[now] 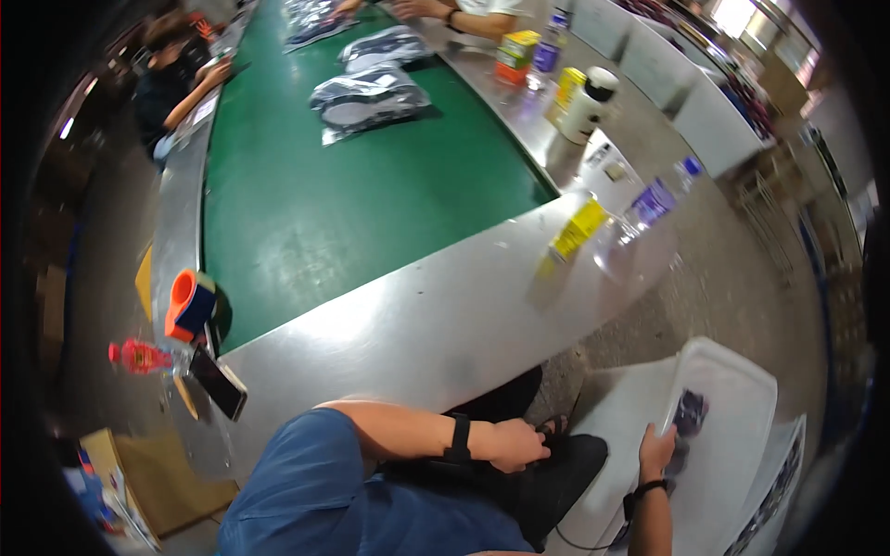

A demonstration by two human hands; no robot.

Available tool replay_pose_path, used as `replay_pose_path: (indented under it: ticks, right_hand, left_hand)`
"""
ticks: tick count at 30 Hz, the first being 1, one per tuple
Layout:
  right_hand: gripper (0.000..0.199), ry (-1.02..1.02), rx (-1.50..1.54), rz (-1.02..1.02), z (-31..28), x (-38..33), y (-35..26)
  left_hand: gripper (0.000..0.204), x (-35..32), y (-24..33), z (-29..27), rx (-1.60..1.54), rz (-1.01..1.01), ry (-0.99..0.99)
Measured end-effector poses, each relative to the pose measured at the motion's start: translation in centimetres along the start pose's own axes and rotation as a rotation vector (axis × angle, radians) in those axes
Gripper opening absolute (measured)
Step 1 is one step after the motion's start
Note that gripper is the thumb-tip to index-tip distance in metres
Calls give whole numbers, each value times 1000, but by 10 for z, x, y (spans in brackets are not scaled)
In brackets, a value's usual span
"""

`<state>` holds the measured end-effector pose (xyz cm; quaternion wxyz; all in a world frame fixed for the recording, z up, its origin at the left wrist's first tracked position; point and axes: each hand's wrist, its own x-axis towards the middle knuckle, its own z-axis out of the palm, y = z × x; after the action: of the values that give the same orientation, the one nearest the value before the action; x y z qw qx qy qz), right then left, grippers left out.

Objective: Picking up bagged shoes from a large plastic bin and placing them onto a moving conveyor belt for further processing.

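Observation:
My left hand [512,445] is closed above my dark-trousered knee, with a black band on its wrist. Whatever may be in its fingers, I cannot make out against the dark cloth. At the lower right, my right hand [656,450] grips the near rim of a white plastic bin [732,375]. A small dark packet [690,413] lies inside that bin, close to my fingers. In front of me stretches a metal worktable edge [408,324] around a green conveyor belt [352,204]. Clear bags of dark folded goods [371,100] rest on the belt's far part.
An orange tape dispenser [189,304], a red-capped bottle [139,356] and a phone [219,384] sit at the left corner. On the right stand a yellow box [578,230], a purple-labelled bottle [649,206] and a white flask [588,107]. Two people work farther along the belt.

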<state>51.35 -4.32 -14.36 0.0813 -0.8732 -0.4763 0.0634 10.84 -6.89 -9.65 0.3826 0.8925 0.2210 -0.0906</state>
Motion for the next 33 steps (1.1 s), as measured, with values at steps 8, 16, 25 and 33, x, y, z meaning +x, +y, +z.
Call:
replay_pose_path:
  ticks: [8,16,25,33]
  right_hand:
    - [47,31,7,27,-17,-3,5]
    - [47,-21,47,64,-17,-1,-1]
    - [47,-41,92,54,-23,-4,1]
    - [45,-60,114,70,-22,-1,4]
  left_hand:
    - [64,6,7,-9,44,70,51]
    - [63,-1,14,-10,82,86,32]
    - [68,4,15,-19,38,73,-3]
    - [69,9,8,-32,-73,49,-11]
